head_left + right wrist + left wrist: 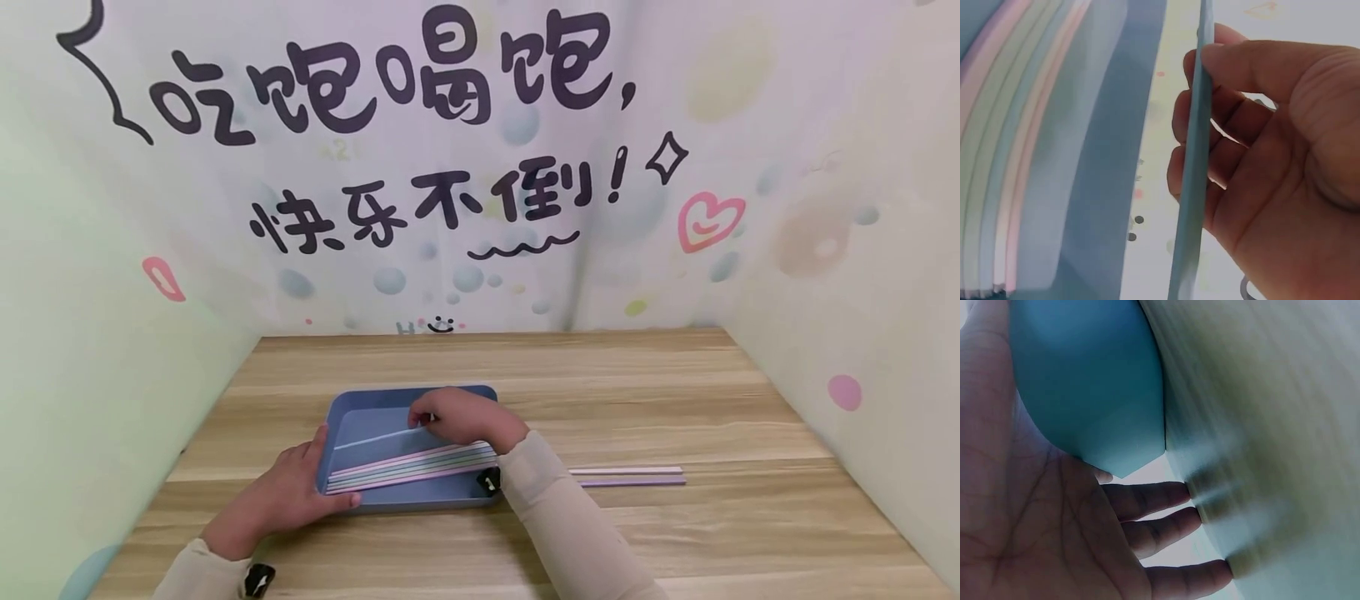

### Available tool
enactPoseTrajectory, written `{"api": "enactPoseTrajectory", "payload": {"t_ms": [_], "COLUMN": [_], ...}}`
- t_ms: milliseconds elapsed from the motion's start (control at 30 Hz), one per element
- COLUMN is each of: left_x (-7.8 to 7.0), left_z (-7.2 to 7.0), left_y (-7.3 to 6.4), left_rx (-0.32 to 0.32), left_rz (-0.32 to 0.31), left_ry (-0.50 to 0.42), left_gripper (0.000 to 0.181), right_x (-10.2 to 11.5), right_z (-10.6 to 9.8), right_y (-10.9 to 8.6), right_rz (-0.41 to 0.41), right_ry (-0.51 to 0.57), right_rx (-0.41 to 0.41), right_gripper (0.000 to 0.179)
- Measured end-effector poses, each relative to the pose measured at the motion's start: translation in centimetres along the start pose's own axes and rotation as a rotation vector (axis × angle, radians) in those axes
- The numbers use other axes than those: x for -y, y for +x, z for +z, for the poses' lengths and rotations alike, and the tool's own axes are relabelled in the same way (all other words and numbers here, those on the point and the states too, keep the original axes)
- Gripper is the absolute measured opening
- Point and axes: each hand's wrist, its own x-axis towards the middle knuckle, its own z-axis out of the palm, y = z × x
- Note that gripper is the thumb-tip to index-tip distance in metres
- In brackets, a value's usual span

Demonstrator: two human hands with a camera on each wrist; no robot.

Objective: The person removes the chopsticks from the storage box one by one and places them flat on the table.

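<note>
My right hand [459, 415] is over the back of a blue-grey tray [411, 505], pinching a light blue chopstick [1194, 150] between thumb and fingers. In the head view that chopstick slants toward the tray's left wall. Several pastel chopsticks [991, 156], in pink, green, blue and purple, lie side by side inside the tray. At the tray's front left corner rests my left hand [294, 487]. Its thumb lies along the front rim while its straight fingers reach along the left side. The left wrist view shows the palm against the tray corner and fingertips at the wooden table.
To the right of the tray, a pale pink chopstick [630, 472] and a purple chopstick [637, 482] lie on the wooden table [720, 417], partly behind my right sleeve. A printed backdrop [480, 183] stands behind the table, with pale walls on both sides.
</note>
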Motion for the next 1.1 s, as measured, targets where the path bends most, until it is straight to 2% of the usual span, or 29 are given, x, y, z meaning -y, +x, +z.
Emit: {"api": "enactPoseTrajectory", "payload": {"t_ms": [333, 667, 1100], "left_x": [0.2, 0.2, 0.3], "left_z": [0.2, 0.2, 0.3], "left_y": [0.0, -0.1, 0.1], "left_rx": [-0.019, 0.001, -0.001], "left_rz": [0.013, -0.02, -0.01], "left_ry": [0.003, 0.021, 0.019], "left_gripper": [0.122, 0.125, 0.124], "right_x": [-0.4, -2.5, -6.0], "right_z": [-0.8, -1.7, -3.0], "right_y": [-2.5, -5.9, -11.3], "right_rz": [-0.001, 0.041, 0.098], "right_ry": [0.018, 0.06, 0.109], "right_rx": [-0.026, -0.057, -0.13], "right_gripper": [0.025, 0.022, 0.022]}}
